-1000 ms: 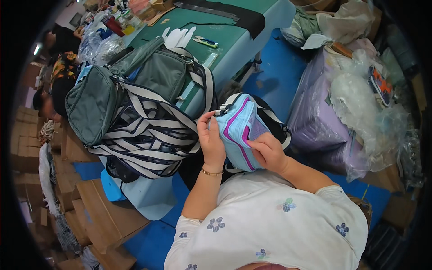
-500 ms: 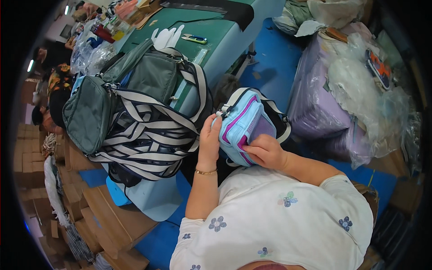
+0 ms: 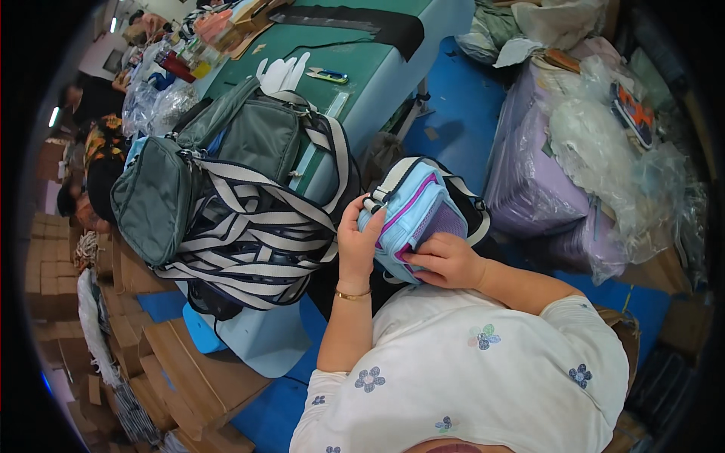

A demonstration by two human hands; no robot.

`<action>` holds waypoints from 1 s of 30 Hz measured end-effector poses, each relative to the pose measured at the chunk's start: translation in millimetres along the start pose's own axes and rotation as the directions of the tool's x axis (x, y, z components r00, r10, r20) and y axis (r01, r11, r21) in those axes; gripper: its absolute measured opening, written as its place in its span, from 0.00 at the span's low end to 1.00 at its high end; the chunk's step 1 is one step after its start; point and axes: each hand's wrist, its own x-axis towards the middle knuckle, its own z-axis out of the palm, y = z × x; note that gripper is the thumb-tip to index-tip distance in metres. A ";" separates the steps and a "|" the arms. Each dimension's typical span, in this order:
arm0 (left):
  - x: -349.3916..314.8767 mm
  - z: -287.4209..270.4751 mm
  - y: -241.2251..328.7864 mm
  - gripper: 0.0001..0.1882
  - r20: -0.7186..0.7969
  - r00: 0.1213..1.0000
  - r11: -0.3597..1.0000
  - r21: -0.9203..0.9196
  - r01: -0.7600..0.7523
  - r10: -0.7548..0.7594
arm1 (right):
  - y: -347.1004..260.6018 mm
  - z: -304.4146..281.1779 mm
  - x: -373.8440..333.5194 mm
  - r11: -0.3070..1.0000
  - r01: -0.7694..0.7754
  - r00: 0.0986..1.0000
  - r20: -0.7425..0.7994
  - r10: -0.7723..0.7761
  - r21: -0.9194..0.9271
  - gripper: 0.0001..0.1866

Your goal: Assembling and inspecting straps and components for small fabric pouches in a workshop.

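Note:
A small light-blue bag (image 3: 410, 219) with magenta zipper trim, a purple mesh panel and a striped strap rests near my lap. My left hand (image 3: 358, 240) grips its upper left corner beside the strap fitting, thumb and fingers closed on it. At the lower front edge, along the magenta trim, my right hand (image 3: 447, 261) is closed with its fingertips on the bag; what exactly they pinch is hidden. Just left of it, dark green bags (image 3: 260, 132) with a heap of cream-and-navy webbing straps (image 3: 257, 226) lie over the table edge.
On the green table (image 3: 317, 57) lie white gloves (image 3: 283, 73), thread snips (image 3: 328, 75) and a black strip (image 3: 355, 19). Plastic-wrapped lilac stacks (image 3: 532, 166) stand at the right. Cardboard boxes (image 3: 196, 370) pile up at the lower left. Other people are at the far left.
My left hand has shifted slightly down and right, its fingers now curled more round the bag's corner. My right hand has moved slightly down. The bag has tilted a little.

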 end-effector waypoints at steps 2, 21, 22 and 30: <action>0.5 1.6 3.3 0.18 0.021 1.000 0.999 0.038 -0.016 0.015 | 4.3 -9.1 -0.4 0.999 -0.036 0.999 -0.028 0.036 0.017 0.17; 2.6 -1.0 29.5 0.17 0.232 0.893 0.653 0.615 -0.442 0.385 | 136.3 -10.8 -87.6 0.530 -0.848 0.529 0.045 0.847 -0.012 0.20; 3.6 -0.2 34.8 0.15 0.218 0.926 0.691 0.617 -0.376 0.309 | 139.4 -10.3 -87.8 0.519 -0.854 0.519 0.012 0.855 -0.027 0.20; 13.4 1.8 21.7 0.08 0.094 0.953 0.881 0.364 -0.302 0.288 | 153.5 -31.7 -86.3 0.294 -0.792 0.356 0.012 0.935 0.535 0.09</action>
